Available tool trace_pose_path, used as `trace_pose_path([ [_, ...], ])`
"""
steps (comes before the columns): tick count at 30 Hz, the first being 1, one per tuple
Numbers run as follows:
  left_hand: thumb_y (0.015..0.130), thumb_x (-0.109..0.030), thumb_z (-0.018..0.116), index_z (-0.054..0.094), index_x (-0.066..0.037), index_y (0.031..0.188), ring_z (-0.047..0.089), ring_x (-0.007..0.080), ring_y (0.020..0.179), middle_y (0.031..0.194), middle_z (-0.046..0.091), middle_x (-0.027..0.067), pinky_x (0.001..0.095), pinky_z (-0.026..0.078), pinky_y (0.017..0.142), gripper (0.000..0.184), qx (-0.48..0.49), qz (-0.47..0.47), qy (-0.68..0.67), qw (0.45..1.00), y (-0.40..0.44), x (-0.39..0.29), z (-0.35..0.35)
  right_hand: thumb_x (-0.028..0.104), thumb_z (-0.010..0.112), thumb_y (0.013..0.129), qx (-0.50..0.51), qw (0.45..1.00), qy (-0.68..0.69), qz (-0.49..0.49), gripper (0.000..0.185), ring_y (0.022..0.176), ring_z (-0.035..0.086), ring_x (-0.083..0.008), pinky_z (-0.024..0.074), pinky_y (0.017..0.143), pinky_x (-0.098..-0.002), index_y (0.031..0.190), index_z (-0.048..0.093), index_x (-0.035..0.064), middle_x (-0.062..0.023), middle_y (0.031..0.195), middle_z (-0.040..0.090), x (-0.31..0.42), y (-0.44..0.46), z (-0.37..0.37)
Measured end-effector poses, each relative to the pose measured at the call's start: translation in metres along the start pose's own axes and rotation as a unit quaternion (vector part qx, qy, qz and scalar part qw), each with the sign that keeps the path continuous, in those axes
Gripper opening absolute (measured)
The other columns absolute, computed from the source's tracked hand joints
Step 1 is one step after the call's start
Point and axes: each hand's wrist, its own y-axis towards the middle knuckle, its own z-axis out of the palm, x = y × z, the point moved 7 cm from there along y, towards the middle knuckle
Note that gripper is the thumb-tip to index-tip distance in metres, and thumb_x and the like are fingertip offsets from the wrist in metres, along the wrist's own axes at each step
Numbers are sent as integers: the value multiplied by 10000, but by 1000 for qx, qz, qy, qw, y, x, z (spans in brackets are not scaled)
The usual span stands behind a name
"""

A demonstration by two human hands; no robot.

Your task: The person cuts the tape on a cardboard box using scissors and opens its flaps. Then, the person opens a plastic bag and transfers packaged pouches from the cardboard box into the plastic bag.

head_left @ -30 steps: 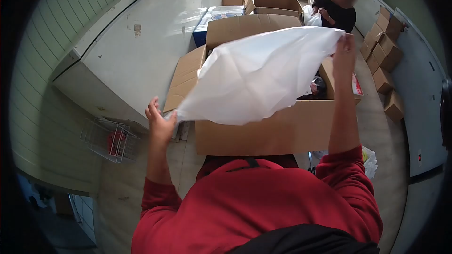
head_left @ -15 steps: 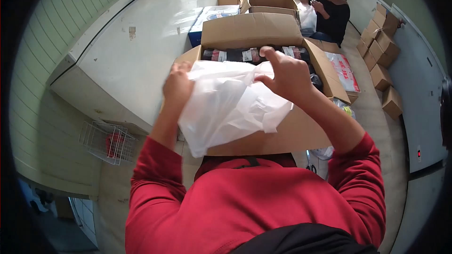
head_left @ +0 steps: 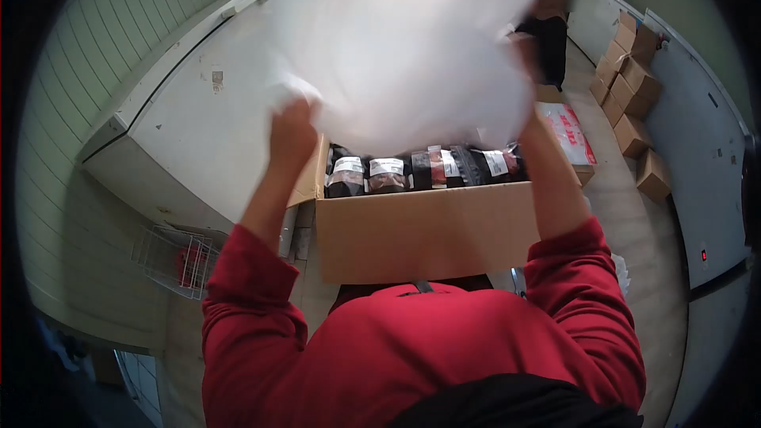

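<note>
A large white plastic bag (head_left: 404, 47), blurred by motion and puffed wide, hangs in front of me above a cardboard box (head_left: 420, 230). My left hand (head_left: 293, 131) is closed on the bag's left edge. On the opposite side, my right hand (head_left: 523, 63) grips the bag's right edge, though its fingers are smeared and partly covered. Below the bag, black packages with white labels (head_left: 387, 174) stand in rows inside the box. The bag covers the far part of the box.
Brown cartons (head_left: 630, 87) are stacked along the right wall. A white wire basket (head_left: 178, 261) sits on the floor at left, beside a long white chest (head_left: 198, 127). Beyond the bag, a person in black (head_left: 545, 51) is partly hidden. A red-and-white package (head_left: 567, 131) lies right of the box.
The bag has gone up and opened out from a crumpled sheet. My right hand has risen and moved right, while the box's near flap no longer hides the packages.
</note>
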Motion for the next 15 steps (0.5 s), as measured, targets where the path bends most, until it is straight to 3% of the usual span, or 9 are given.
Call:
trace_pose_path([
  [1,750,-153,451,521,-32,963,494,336,919,920,523,184,440,368,824,255,77,23,46,996,-27,1,60,55,430,741,146,881,437,-104,344,1015,481,-265,402,834,-351,1072,504,115,-158,1065,505,48,-21,-33],
  [2,749,-126,439,514,-93,1020,491,327,947,1004,493,174,434,356,847,283,108,-37,-75,991,-53,26,105,28,433,694,53,767,638,-33,354,968,507,-299,415,815,-371,1029,532,84,-174,1005,542,73,-57,4],
  [4,711,-216,517,412,-101,1155,422,326,1051,1116,428,150,492,309,877,471,194,-114,-144,964,-77,32,99,5,427,678,187,626,734,185,300,819,567,-308,433,776,-341,934,582,28,-170,929,585,53,-84,27],
  [5,711,-216,517,412,-101,1155,422,326,1051,1116,428,150,492,309,877,471,205,-115,-146,961,-84,24,94,5,427,678,198,627,731,183,300,819,567,-308,433,776,-341,934,582,28,-170,929,585,57,-90,28],
  [7,676,-284,571,289,-122,1257,320,312,1140,1198,337,141,566,234,896,667,106,-91,-243,960,-91,4,70,6,434,705,262,324,866,277,294,797,562,-222,434,723,-297,973,552,-15,-130,914,587,87,-108,42],
  [8,673,-310,582,230,-142,1286,266,306,1174,1234,289,134,590,180,906,726,49,-69,-250,965,-90,-18,41,7,431,719,264,235,871,342,308,774,534,-164,424,682,-269,1012,515,-42,-100,891,575,113,-115,56],
  [11,639,-426,634,144,-183,1327,160,328,1235,1323,190,135,609,67,935,878,-135,-24,-235,962,-80,-86,0,55,459,729,329,149,857,368,323,835,519,-195,432,727,-328,1046,470,-7,-94,977,526,107,-101,7],
  [13,587,-537,643,111,-204,1332,129,355,1246,1362,106,149,633,67,917,974,-172,-5,-101,980,-65,-101,19,83,486,709,308,95,892,317,311,800,539,-215,437,697,-332,1015,487,22,-100,903,553,111,-85,-22],
  [15,565,-539,654,88,-238,1334,122,342,1250,1372,50,146,644,145,894,1001,-105,-88,23,990,-38,-67,62,111,514,690,287,39,919,267,300,766,558,-235,442,666,-337,984,504,51,-106,829,581,102,-84,-42],
])
